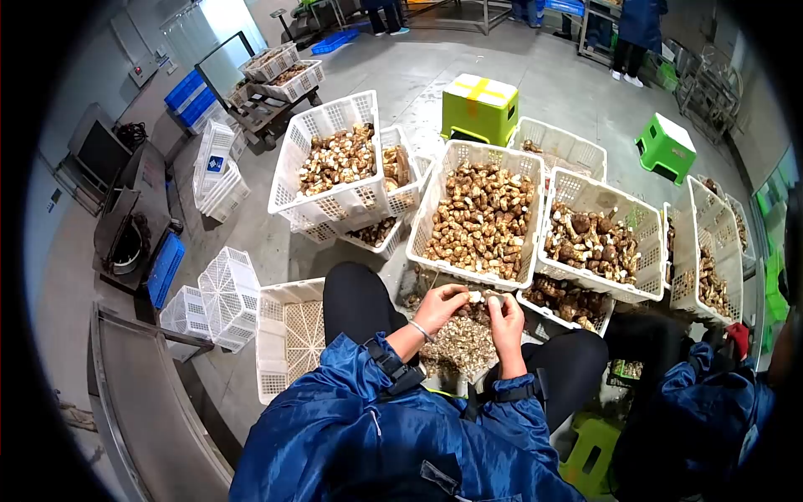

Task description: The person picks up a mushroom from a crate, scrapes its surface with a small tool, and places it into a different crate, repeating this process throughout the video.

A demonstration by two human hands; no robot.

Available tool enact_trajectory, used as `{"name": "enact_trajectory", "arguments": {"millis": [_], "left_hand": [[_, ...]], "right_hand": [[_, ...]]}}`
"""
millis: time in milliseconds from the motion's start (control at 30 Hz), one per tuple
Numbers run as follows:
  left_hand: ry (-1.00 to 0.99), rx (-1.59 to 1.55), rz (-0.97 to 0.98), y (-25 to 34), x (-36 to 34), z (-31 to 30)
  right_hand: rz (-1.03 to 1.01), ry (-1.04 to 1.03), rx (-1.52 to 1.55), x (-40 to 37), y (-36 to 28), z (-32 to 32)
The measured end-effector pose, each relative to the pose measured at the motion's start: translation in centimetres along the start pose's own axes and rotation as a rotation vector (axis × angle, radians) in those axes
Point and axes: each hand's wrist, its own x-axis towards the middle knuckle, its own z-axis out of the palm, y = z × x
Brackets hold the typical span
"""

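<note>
My left hand [441,308] is closed in a pinch on a small pale mushroom [476,297] above my lap. Close beside it, my right hand [505,325] has its thumb and fingers pressed together at the mushroom's other side; what lies between them is too small to make out. Below both hands is a heap of whitish-brown trimmings [458,345] between my knees. Just ahead stands a white plastic crate [416,238] full of brown-and-white mushrooms [481,219]. To its right, another crate [577,283] holds larger, darker-capped mushrooms [592,238].
Left of my knee sits a white crate [272,351] with a slatted bottom. More mushroom crates [288,188] are stacked ahead-left. A green stool [478,109] stands behind the crates. On my right sits a co-worker in a blue jacket [707,410]. A metal-edged table [150,402] is at left.
</note>
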Motion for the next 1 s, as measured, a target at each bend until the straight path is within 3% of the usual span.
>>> {"name": "enact_trajectory", "arguments": {"millis": [100,233,467,600,867,1000], "left_hand": [[0.002,-0.071,-0.063,-0.2,0.2,-0.4],[-0.054,-0.055,0.003,-0.7,0.2,-0.7],[-0.068,-0.095,-0.011,-0.8,0.6,-1.3],[-0.091,-0.084,-0.061,-0.5,0.5,-1.6],[-0.101,0.002,-0.065,-0.3,0.6,-1.8],[-0.083,0.094,0.021,0.2,0.3,-1.4]], "right_hand": [[-0.130,-0.041,-0.045,-0.4,-1.0,0.7],[-0.055,-0.072,0.005,-0.6,-1.3,0.7],[-0.214,-0.118,-0.086,-0.6,-0.8,0.7],[-0.078,-0.111,0.058,0.4,0.6,0.1],[-0.050,-0.184,0.081,-0.1,-0.3,-0.2],[-0.095,-0.166,0.070,-0.3,0.3,0.5]]}}
